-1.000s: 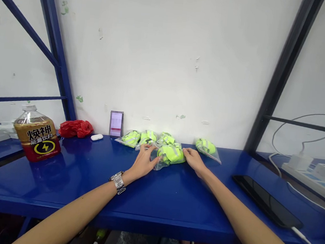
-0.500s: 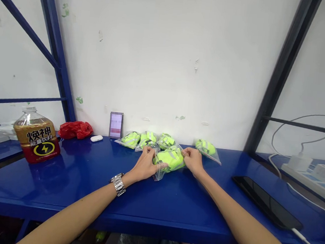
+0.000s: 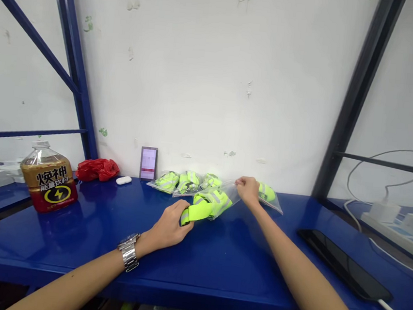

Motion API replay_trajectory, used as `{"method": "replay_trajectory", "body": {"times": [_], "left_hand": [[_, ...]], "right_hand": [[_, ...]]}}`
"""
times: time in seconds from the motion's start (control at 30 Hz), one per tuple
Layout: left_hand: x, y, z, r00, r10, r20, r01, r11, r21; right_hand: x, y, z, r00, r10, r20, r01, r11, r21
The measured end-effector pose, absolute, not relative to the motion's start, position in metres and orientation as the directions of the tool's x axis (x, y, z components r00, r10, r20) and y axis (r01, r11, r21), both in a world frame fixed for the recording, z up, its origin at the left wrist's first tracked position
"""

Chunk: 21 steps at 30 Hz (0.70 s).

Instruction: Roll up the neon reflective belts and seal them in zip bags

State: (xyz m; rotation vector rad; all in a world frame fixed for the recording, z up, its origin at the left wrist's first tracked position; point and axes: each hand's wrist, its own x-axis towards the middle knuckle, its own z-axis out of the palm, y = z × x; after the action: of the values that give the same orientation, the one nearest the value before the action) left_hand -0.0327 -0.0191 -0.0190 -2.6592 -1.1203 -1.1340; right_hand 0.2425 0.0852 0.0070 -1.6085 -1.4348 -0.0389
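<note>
My left hand (image 3: pixel 173 222), with a metal watch on the wrist, grips one end of a neon-yellow reflective bundle (image 3: pixel 201 212). Part of that bundle lies inside a clear plastic bag (image 3: pixel 231 191), and the gripped end sticks out at the left. The fingers of my right hand (image 3: pixel 247 188) pinch the bag's far right edge. Behind, three bagged yellow bundles (image 3: pixel 188 181) lie in a row along the wall. Another bagged bundle (image 3: pixel 266 192) lies just right of my right hand, partly hidden by it.
On the blue table (image 3: pixel 217 268), a large drink bottle (image 3: pixel 49 179), a red plastic bag (image 3: pixel 97 169) and a white case (image 3: pixel 123 180) are at the left. A phone (image 3: pixel 148 163) leans on the wall. At the right lie a charging phone (image 3: pixel 344 265) and a power strip (image 3: pixel 397 227).
My left hand has moved left and nearer, drawing one end of the yellow bundle out of the bag. My right hand has shifted slightly away, and the bag is stretched toward it.
</note>
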Motion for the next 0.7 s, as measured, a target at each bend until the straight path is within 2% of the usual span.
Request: {"method": "replay_trajectory", "body": {"times": [0.2,0.33,0.47,0.53,0.7], "left_hand": [[-0.062,-0.04,-0.021,0.656,0.577,0.486,0.634,-0.771,0.059],[-0.081,-0.036,-0.019,0.638,0.659,0.398,0.693,-0.717,0.076],[-0.085,-0.034,-0.015,0.624,0.672,0.399,0.71,-0.701,0.068],[-0.086,-0.04,-0.013,0.622,0.662,0.418,0.71,-0.702,0.055],[-0.078,-0.058,0.001,0.629,0.618,0.471,0.685,-0.727,0.04]], "right_hand": [[0.254,0.091,0.005,0.383,0.73,0.566,0.813,0.025,-0.582],[0.27,0.087,0.008,0.303,0.759,0.577,0.848,0.061,-0.526],[0.254,0.076,0.02,0.238,0.739,0.63,0.889,0.095,-0.448],[0.239,0.062,0.025,0.17,0.693,0.701,0.937,0.106,-0.332],[0.223,0.025,0.015,-0.085,0.865,0.495,0.971,0.184,-0.153]]}}
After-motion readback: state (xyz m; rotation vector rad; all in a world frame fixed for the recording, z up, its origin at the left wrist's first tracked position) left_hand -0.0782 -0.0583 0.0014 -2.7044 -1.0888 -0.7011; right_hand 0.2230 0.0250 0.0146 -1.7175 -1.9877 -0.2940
